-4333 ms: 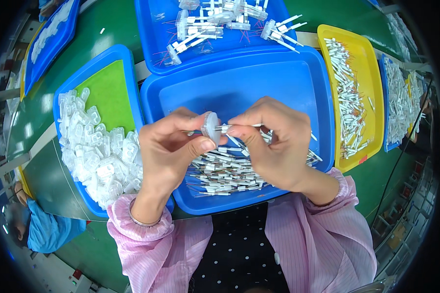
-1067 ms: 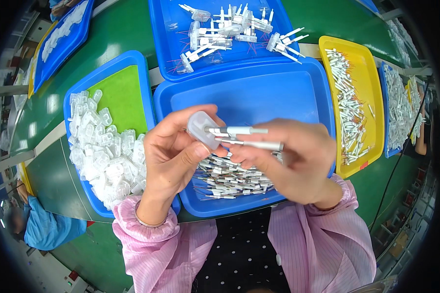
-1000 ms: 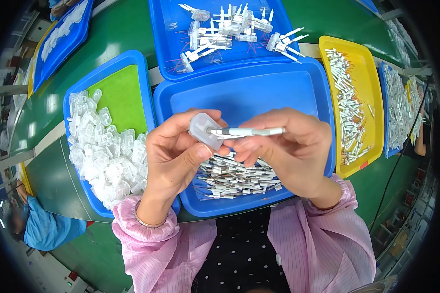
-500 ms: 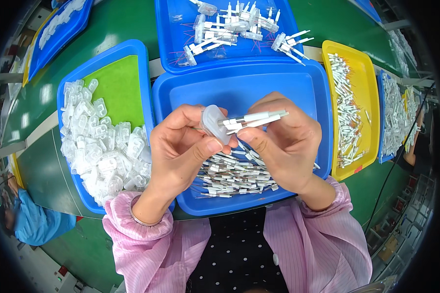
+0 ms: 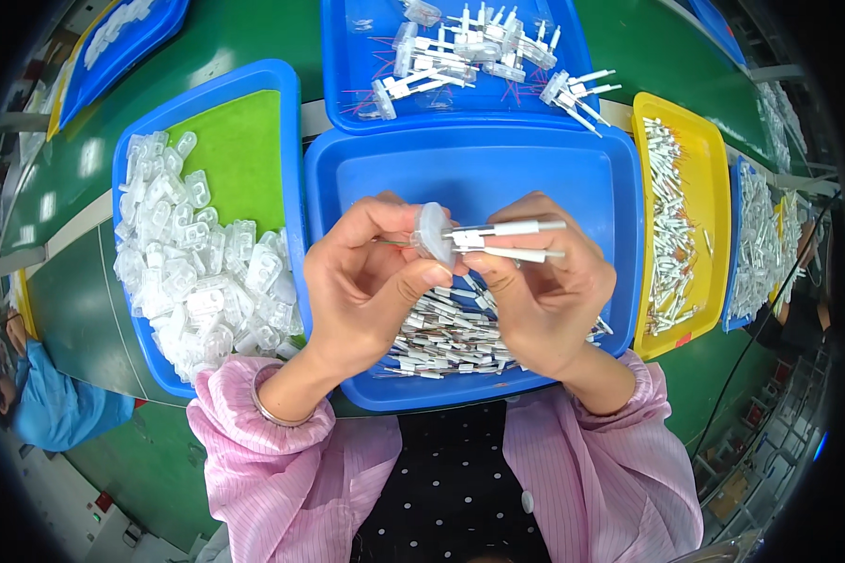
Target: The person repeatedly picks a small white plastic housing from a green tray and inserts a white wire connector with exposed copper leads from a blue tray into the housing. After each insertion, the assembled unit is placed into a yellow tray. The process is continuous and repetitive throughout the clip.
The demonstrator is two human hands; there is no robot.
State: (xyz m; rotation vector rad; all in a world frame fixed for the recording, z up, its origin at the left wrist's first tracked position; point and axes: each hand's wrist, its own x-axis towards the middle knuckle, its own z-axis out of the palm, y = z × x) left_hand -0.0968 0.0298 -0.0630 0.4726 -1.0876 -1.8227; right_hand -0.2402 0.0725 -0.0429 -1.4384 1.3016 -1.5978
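Green tabletop [image 5: 253,38] | blue tray [image 5: 366,174] — hands [image 5: 366,296] [image 5: 559,296], cap [image 5: 433,235] above | green floor [image 5: 164,469] | co-worker [image 5: 70,399]

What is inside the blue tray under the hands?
Slim white pieces lie piled in the near part of the blue tray. What the hands cover there cannot be seen.

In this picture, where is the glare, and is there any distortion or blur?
Head view: white glare spots on the green table, upper left; head view: black corners, yellow tray with curved sides; head view: left hand, right hand and clear cap fairly sharp, without obvious motion blur.
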